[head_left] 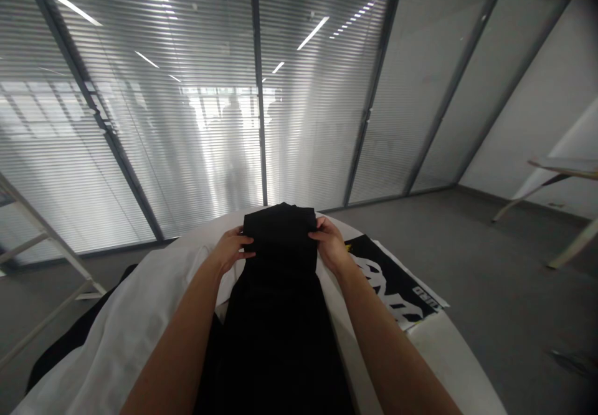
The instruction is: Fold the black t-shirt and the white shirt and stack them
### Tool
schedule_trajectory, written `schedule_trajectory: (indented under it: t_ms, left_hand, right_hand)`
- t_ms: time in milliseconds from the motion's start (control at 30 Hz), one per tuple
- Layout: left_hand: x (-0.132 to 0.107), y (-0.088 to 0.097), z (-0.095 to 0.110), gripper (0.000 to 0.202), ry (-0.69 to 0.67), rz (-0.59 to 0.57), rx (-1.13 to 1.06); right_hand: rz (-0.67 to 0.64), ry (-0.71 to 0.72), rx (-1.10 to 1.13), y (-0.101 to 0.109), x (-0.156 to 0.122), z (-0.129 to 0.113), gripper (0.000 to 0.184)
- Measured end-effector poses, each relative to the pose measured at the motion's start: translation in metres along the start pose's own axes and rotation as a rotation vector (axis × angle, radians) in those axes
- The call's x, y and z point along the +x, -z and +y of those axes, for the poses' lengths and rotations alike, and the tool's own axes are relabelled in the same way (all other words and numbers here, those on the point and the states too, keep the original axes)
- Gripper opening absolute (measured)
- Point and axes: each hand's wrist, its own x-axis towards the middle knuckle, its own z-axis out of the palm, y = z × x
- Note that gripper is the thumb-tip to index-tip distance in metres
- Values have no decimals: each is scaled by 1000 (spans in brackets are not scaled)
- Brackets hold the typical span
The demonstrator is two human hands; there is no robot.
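Note:
A black garment (281, 243) stretches away from me over the white round table, its far end folded over into a squarish flap. My left hand (231, 248) grips the left edge of this flap, thumb and fingers pressed on the fabric. On the opposite edge, my right hand (327, 242) pinches the cloth between thumb and fingers. The near part of the garment is so dark that I cannot tell where it ends or which kind of clothing it is.
White cloth (140, 306) drapes over the left of the table (460, 356). Black fabric with white lettering (390, 284) lies on the right. A metal frame (51, 240) stands at left, another table (567, 167) at far right. Glass partitions with blinds (308, 122) rise ahead.

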Motion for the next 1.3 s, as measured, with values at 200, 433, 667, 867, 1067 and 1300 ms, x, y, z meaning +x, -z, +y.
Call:
schedule_trajectory:
  t_ms: [200, 433, 667, 867, 1067, 1300]
  left_hand:
    - [7, 1, -9, 42, -7, -56, -84]
    - [1, -4, -2, 44, -91, -101, -104]
    - [-1, -3, 1, 42, -135, -88, -67]
    - [-3, 2, 6, 45, -251, -99, -93]
    - [7, 4, -7, 38, -203, -47, -94]
    - [11, 9, -15, 41, -200, 4, -71]
  right_hand:
    - [25, -17, 25, -5, 3, 5, 28]
    - [9, -95, -51, -2, 2, -17, 27]
    - [1, -64, -378, 16, 1, -31, 16]
    - [-175, -136, -295, 12, -7, -45, 27]
    - [-156, -129, -124, 3, -8, -22, 25]
    - [-162, -127, -138, 10, -6, 0, 31]
